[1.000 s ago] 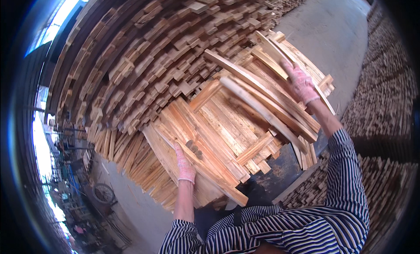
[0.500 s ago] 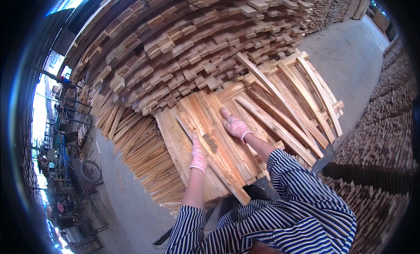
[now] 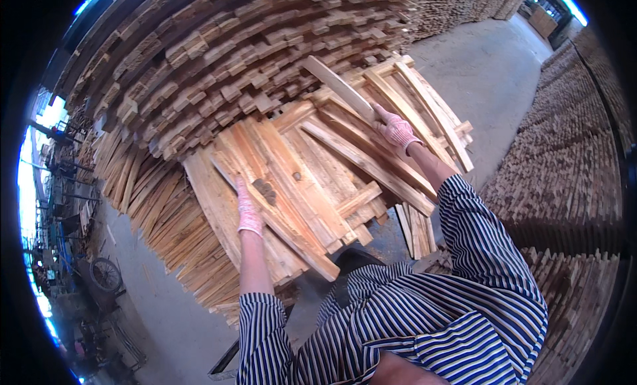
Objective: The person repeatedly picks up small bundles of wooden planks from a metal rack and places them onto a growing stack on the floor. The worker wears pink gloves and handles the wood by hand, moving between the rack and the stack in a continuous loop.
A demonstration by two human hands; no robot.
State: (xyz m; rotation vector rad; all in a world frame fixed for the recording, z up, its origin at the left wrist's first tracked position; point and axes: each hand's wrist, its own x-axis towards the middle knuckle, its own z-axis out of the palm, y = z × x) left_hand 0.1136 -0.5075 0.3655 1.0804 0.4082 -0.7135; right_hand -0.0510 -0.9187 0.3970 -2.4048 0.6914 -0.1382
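My left hand (image 3: 248, 207), in a pink-and-white knit glove, grips the left edge of a narrow wooden strip (image 3: 292, 237). That strip lies slantwise over flat boards (image 3: 302, 189) set side by side, one with a dark knot. To the right, my right hand (image 3: 397, 130), gloved alike, is closed round another wooden strip (image 3: 340, 86). Its far end points toward the tall stack, and my hand hides part of it. Several loose strips (image 3: 371, 158) lie slanted below and beside the right hand.
A tall stack of boards (image 3: 219, 60) rises just beyond. Thin slats (image 3: 156, 206) fan out at the left over the grey floor (image 3: 149, 272). More piled wood (image 3: 551, 139) stands at the right. A wheel (image 3: 105, 275) is at the far left.
My right hand has moved right, off the flat boards, and taken hold of a loose strip, which is now turned. My left hand stays on its strip. The view has shifted.
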